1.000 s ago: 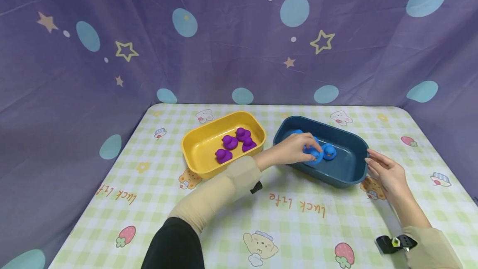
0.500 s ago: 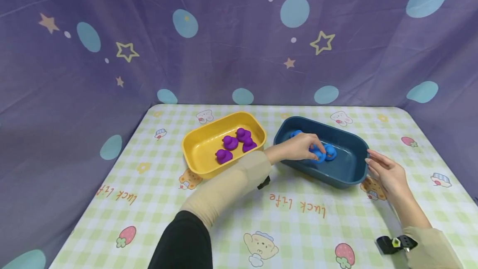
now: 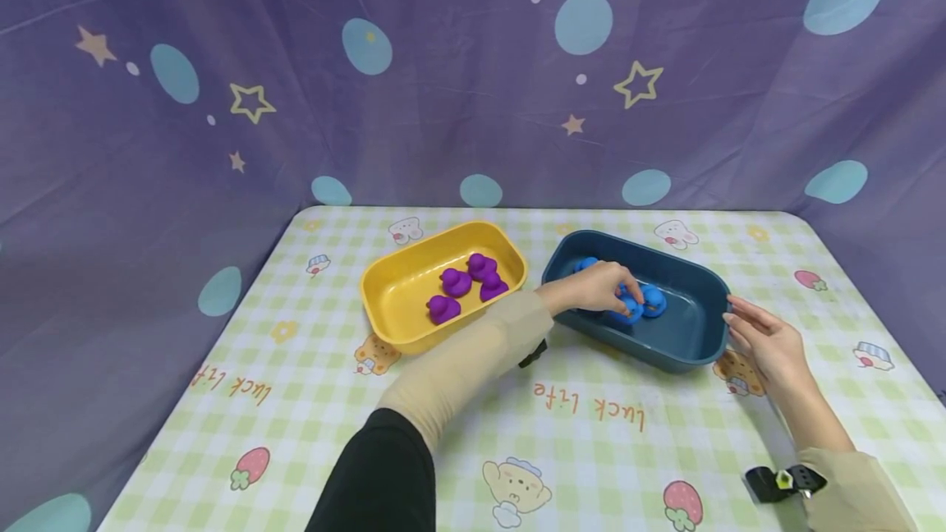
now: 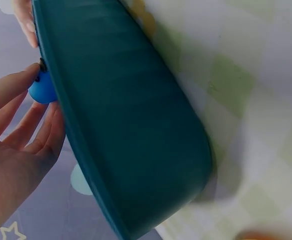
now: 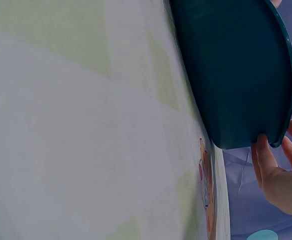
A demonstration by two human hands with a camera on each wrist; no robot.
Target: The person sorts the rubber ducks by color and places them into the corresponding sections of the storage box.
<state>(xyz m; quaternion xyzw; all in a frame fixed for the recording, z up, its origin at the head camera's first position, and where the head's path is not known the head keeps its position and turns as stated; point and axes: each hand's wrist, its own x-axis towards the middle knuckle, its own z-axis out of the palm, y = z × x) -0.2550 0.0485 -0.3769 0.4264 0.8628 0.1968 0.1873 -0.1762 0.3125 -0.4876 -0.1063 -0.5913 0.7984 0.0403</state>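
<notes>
In the head view my left hand point(image 3: 599, 286) reaches into the dark teal plastic basin point(image 3: 691, 314) and holds a blue toy duck point(image 3: 631, 313) low inside it. The left wrist view shows the thumb on the duck's head point(image 4: 43, 90) and the fingers around its far side; the basin wall hides the rest. Right beside it sits a second blue duck point(image 3: 654, 300), and another blue duck point(image 3: 586, 263) is partly hidden behind the hand. At the basin's right end my right hand point(image 3: 769, 343) grips the rim, some fingers against the outer wall point(image 5: 236, 100).
Left of the teal basin stands a yellow basin point(image 3: 392, 298) with several purple toy ducks point(image 3: 456, 282) in it. My left forearm passes just in front of its near right corner. A checked cloth point(image 3: 296, 425) covers the table, with a purple patterned curtain point(image 3: 473, 105) behind.
The left hand and the blue duck in it moved slightly right and lower within the teal basin. The left forearm shifted right. My right hand and both basins stayed put.
</notes>
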